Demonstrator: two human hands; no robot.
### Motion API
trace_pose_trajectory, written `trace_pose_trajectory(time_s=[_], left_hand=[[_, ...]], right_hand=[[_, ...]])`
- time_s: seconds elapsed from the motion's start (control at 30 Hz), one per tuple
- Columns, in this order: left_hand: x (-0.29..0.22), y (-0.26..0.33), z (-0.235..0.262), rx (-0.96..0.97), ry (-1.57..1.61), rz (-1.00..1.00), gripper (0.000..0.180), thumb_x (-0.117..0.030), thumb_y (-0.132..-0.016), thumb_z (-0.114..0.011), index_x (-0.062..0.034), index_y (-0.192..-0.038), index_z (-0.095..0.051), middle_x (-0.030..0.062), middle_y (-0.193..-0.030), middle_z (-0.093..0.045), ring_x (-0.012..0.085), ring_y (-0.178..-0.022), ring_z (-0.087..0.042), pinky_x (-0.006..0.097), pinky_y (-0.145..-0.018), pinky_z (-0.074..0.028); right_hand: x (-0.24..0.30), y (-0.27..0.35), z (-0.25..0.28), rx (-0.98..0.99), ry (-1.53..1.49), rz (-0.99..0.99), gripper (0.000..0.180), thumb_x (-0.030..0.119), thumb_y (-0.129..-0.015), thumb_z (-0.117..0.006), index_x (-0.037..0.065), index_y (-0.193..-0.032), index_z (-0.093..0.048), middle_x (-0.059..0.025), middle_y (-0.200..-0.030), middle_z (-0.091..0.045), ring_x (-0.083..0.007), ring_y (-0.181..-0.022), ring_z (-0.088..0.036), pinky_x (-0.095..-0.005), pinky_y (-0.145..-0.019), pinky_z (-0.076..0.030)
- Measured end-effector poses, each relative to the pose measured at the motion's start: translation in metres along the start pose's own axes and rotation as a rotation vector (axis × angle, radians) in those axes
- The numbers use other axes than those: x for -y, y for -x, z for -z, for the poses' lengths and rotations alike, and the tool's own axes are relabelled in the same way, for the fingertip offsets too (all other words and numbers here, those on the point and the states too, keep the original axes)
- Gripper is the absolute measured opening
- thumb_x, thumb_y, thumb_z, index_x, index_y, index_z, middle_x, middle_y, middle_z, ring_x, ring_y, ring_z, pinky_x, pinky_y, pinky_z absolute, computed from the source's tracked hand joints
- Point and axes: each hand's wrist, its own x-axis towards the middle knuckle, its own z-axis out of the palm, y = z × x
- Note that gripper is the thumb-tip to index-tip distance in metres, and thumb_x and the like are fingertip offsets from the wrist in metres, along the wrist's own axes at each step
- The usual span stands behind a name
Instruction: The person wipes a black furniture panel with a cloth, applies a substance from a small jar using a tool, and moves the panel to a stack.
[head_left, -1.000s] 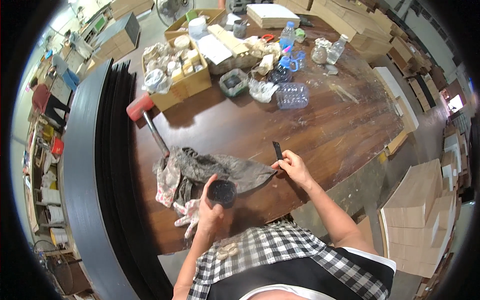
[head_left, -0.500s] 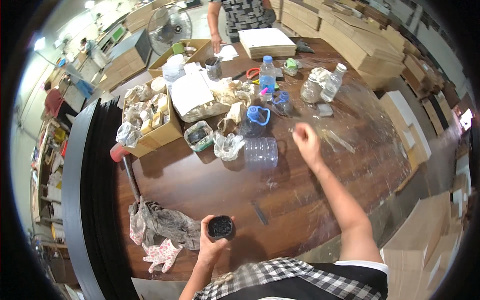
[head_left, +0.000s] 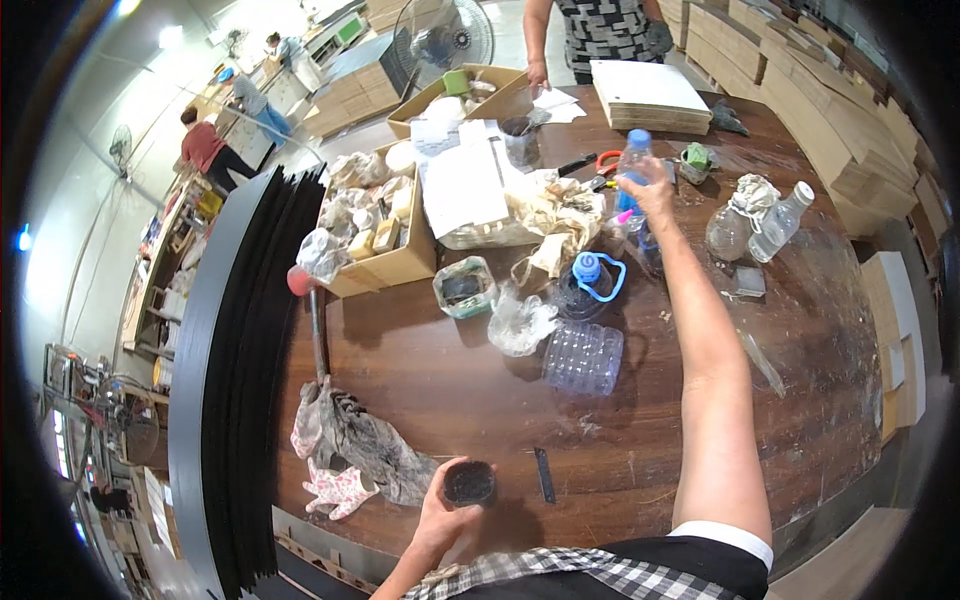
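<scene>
My left hand is wrapped round a small dark cup of black, crumbly-looking stuff, held over the near edge of the table. Across the table my right hand reaches to an upright clear water bottle with a blue cap. Its fingers are spread in front of and beside the bottle; I cannot tell whether they touch it. Close by are red-handled scissors and a pink-tipped item. A flat black strip lies to the right of the cup.
Left of the cup lie a grey rag, a patterned glove and a red-headed mallet. Black boards stand along the left edge. Cut plastic bottles, a filled carton and glass bottles crowd the table. A co-worker stands opposite.
My right hand has moved farther away across the table, up to the water bottle. My left hand still holds the cup. The view has turned somewhat to the left.
</scene>
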Motion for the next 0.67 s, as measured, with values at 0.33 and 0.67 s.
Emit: trace_pose_trajectory(time_s=[0.33,0.67], left_hand=[[0.016,-0.014,0.034,0.054,0.036,-0.143,0.078,-0.011,-0.068,-0.085,-0.0115,-0.13,-0.038,0.0115,-0.124,-0.055,0.0377,-0.12,-0.054,0.045,-0.095,-0.051],[-0.006,0.005,0.06,0.111,-0.051,-0.123,0.08,0.009,-0.071,-0.075,-0.0119,-0.138,-0.037,0.006,-0.125,-0.053,0.0157,-0.113,-0.054,0.032,-0.099,-0.046]], right_hand=[[0.235,0.058,0.087,0.124,0.134,0.467,0.066,0.024,-0.072,-0.082,0.007,-0.126,-0.05,-0.0092,-0.112,-0.063,-0.022,-0.101,-0.062,-0.0361,-0.088,-0.05],[0.318,0.31,0.092,1.139,0.132,0.174,0.071,0.028,-0.067,-0.08,0.01,-0.131,-0.053,-0.0119,-0.113,-0.062,-0.0291,-0.102,-0.063,-0.0366,-0.097,-0.046]])
